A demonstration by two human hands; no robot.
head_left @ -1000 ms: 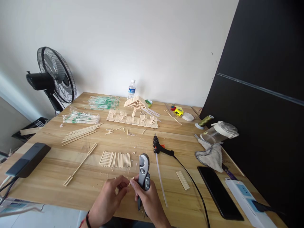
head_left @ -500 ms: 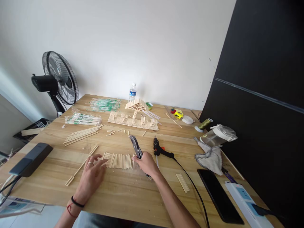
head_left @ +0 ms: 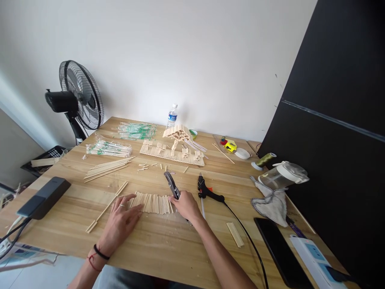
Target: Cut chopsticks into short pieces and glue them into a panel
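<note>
A row of short wooden sticks (head_left: 152, 203) lies side by side on the wooden table. At the row's left end is my left hand (head_left: 124, 214), its fingers spread and the fingertips touching the end sticks. My right hand (head_left: 185, 205) is wrapped around a long grey hand cutter (head_left: 171, 184) with rivets along its body; the palm hides its middle. My right thumb and finger reach the right end of the row, against the last sticks. Long sticks (head_left: 106, 206) lie to the left of my left hand.
A black glue gun (head_left: 207, 190) with a cable lies right of my right hand. Behind the row stands a stick-built model (head_left: 176, 154). Loose long sticks (head_left: 110, 167), wrapped bundles (head_left: 108, 148), a phone (head_left: 281, 251), a power strip (head_left: 315, 257) and a black box (head_left: 45, 196) lie around.
My left hand has moved right, its fingers lower onto the row's left end. The loose sticks by my right hand now sit against the row. The view has shifted slightly.
</note>
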